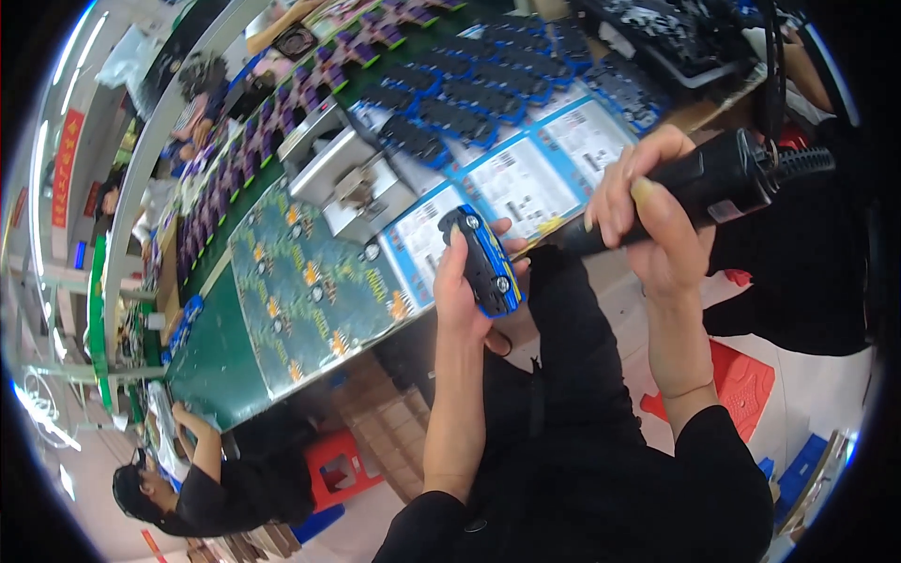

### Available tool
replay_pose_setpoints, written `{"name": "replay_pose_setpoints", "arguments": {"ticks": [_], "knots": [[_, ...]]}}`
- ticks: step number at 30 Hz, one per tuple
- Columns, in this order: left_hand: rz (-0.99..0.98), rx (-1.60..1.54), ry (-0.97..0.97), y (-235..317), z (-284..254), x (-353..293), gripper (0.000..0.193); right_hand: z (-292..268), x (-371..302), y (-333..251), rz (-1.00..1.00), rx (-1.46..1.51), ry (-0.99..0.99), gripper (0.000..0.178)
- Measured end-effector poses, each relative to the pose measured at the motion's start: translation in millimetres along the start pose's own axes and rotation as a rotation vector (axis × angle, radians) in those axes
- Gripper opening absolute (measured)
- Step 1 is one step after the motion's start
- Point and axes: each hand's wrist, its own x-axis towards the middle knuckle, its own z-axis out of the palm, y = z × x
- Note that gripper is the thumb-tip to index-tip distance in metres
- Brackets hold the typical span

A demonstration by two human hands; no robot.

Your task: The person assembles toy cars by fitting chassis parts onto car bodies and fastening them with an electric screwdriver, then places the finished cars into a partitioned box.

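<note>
My left hand [458, 298] is closed around a blue toy car [490, 267], holding it turned so its black underside and wheels show. In my right hand [662, 216] is a black electric screwdriver [718, 183], its cord end pointing right and its nose toward the toy car. The screwdriver's tip is hard to make out, and it seems to stop short of the car. Beneath the car lie blue-bordered printed sheets [516, 178] on the table. A metal box-shaped holder [352, 183] stands just beyond my left hand.
Rows of black-and-blue toy car bases [460, 98] cover the far table, with purple parts [221, 192] lined up left. A patterned mat [305, 291] lies on the green table [211, 371]. Another person [225, 488] sits lower left; red stools [737, 385] stand on the floor.
</note>
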Motion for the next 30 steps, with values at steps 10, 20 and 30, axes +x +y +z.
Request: {"name": "replay_pose_setpoints", "arguments": {"ticks": [10,20,30], "knots": [[0.268,0.44,0.19,45,-53,-63,0.028,80,30,109,0.001,-0.168,0.203,0.032],[0.265,0.439,0.157,31,-74,-67,0.031,86,-69,129,-0.315,-0.586,0.157,0.052],[0.199,0.398,0.048,24,-58,-78,0.047,89,-69,129,0.543,-0.231,-0.197,0.033]]}}
